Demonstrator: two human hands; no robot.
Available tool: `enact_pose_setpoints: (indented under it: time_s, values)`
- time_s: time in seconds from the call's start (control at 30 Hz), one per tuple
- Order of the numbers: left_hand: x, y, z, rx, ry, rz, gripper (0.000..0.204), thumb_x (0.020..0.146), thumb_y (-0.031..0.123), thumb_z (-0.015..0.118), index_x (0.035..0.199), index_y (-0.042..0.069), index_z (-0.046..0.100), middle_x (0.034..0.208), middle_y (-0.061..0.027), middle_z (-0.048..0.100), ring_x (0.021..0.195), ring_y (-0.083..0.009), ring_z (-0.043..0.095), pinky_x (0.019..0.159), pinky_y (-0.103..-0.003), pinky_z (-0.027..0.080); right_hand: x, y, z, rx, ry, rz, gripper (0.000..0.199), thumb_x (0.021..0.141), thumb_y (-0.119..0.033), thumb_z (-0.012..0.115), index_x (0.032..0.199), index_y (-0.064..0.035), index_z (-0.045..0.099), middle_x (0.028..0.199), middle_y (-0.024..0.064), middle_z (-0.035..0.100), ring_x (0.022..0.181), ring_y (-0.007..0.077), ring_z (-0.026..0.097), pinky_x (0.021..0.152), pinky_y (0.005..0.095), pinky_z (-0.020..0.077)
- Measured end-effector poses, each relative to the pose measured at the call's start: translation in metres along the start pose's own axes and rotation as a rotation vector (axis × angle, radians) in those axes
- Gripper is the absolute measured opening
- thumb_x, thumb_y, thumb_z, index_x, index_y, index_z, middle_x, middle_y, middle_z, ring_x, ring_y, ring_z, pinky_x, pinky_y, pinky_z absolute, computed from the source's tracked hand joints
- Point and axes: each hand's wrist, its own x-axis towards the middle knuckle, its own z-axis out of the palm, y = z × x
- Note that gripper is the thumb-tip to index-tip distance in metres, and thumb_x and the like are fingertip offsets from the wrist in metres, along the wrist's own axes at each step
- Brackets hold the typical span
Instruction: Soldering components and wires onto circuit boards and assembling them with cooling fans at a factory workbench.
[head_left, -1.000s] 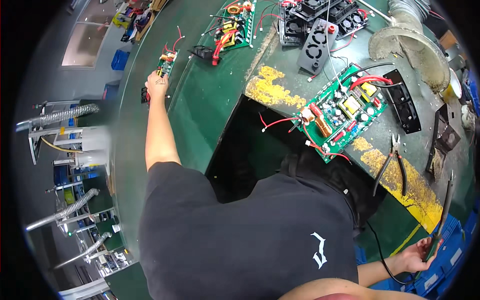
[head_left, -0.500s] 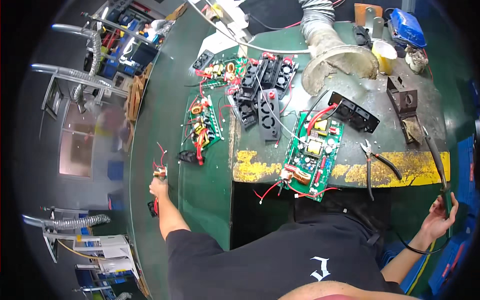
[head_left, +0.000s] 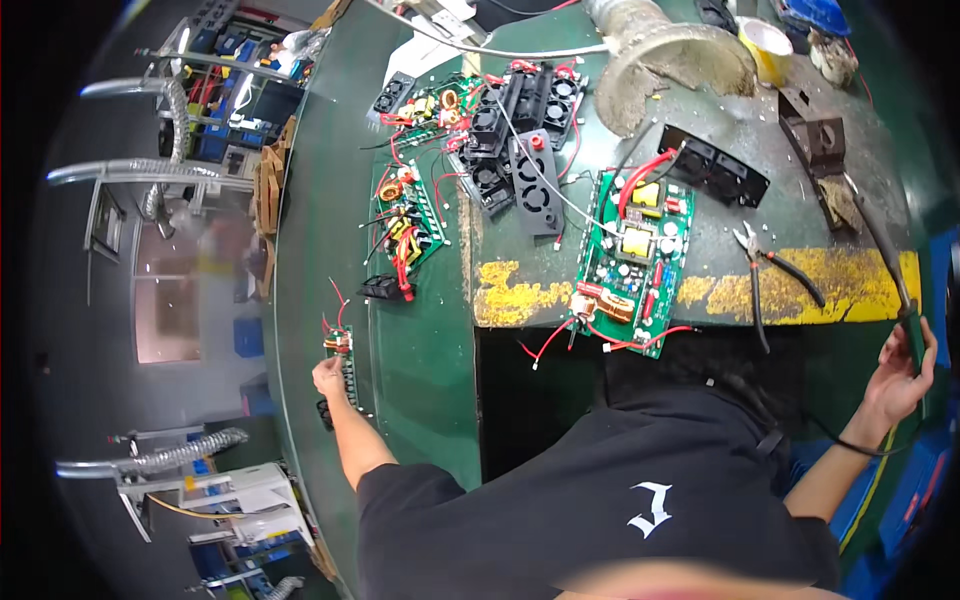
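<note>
At the left, my left hand (head_left: 328,377) has its fingers closed at the edge of a small green circuit board (head_left: 349,372) with red wires, which lies on the bench. Part of that board is hidden by the hand and forearm. On the far right my right hand (head_left: 897,378) grips the green handle of a soldering iron (head_left: 911,335). The iron's grey shaft points up toward a rusty metal bracket stand (head_left: 822,140). Between my hands, a larger green circuit board (head_left: 628,272) with coils and red wires overhangs the bench's front edge, beside a black fan panel (head_left: 714,168).
Pliers with black handles (head_left: 758,275) lie right of the large board. Black cooling fans (head_left: 522,120) are piled at the back, near another board (head_left: 408,222). A dirty fume duct hood (head_left: 672,75) and a yellow-white cup (head_left: 766,52) stand farther back.
The view has shifted and turned slightly. My left hand has moved a little off the small board, showing more of it. My right hand keeps hold of the soldering iron.
</note>
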Motion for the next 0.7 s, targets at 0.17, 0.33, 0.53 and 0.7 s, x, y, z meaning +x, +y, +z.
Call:
enact_pose_setpoints:
  time_s: [0.17, 0.33, 0.53, 0.7]
  values:
    - [-0.034, 0.005, -0.016, -0.409, -0.132, 0.031, 0.021, 0.089, 0.015, 0.078, 0.100, -0.004, 0.077, 0.084, -0.0063, 0.074, 0.076, -0.0128, 0.064, 0.074, -0.031, 0.053, -0.001, 0.001, 0.005, 0.134, 0.050, 0.046, 0.050, 0.104, -0.037, 0.045, 0.133, 0.0003, 0.058, 0.100, 0.0190, 0.071, 0.078, 0.0202, 0.064, 0.062, 0.0267, 0.0486]
    - [-0.120, 0.105, -0.084, -0.445, -0.328, 0.175, 0.019, 0.092, 0.015, 0.074, 0.095, -0.004, 0.073, 0.078, -0.0018, 0.066, 0.069, -0.0098, 0.053, 0.063, -0.026, 0.043, -0.016, -0.014, 0.032, 0.086, 0.047, -0.025, 0.048, 0.104, -0.035, 0.045, 0.131, 0.0003, 0.060, 0.099, 0.0200, 0.071, 0.075, 0.0208, 0.066, 0.060, 0.0276, 0.0493]
    - [-0.195, 0.149, -0.065, -0.541, -0.444, 0.180, 0.011, 0.091, 0.008, 0.073, 0.096, -0.002, 0.072, 0.075, 0.0028, 0.058, 0.067, -0.0061, 0.046, 0.061, -0.024, 0.036, -0.010, -0.011, 0.053, -0.182, 0.092, -0.180, 0.047, 0.104, -0.034, 0.042, 0.122, 0.0056, 0.060, 0.091, 0.0226, 0.072, 0.069, 0.0231, 0.067, 0.057, 0.0311, 0.0515]
    - [-0.220, 0.250, -0.111, 0.026, -0.315, 0.454, 0.013, 0.091, 0.010, 0.073, 0.098, -0.001, 0.073, 0.078, -0.0067, 0.068, 0.070, -0.0136, 0.058, 0.066, -0.030, 0.048, -0.016, -0.031, 0.043, -0.334, 0.079, -0.192, 0.045, 0.102, -0.032, 0.044, 0.120, 0.0067, 0.060, 0.089, 0.0259, 0.071, 0.067, 0.0247, 0.067, 0.056, 0.0316, 0.0533]
